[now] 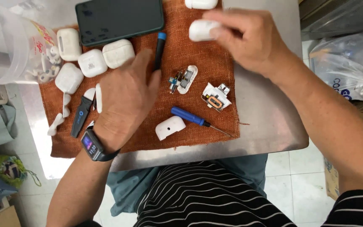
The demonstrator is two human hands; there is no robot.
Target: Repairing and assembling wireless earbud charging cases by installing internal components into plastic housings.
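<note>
The person sits at a metal counter [269,126] with a rust-orange cloth [215,63] spread on it. The right hand [248,40] pinches one white earbud case [200,30] between thumb and fingers, lifted a little above the far part of the cloth. One more white case [201,3] lies just beyond it, at the edge of the view. The left hand [127,98] rests on the cloth with fingers close together, around a thin tool with a blue tip [160,48]; how firmly it grips, I cannot tell. A dark watch [92,146] sits on this wrist.

To the left of this hand I count four white cases [92,63] in a group, near one dark phone [119,19]. One blue screwdriver [190,117] lies near the front, beside one white shell piece [169,127]. Two opened inner parts [183,80] with small electronics lie between the hands. One black tool [80,116] and a few loose white pieces lie at the left. One clear plastic tub [9,42] with earbuds stands at the corner.
</note>
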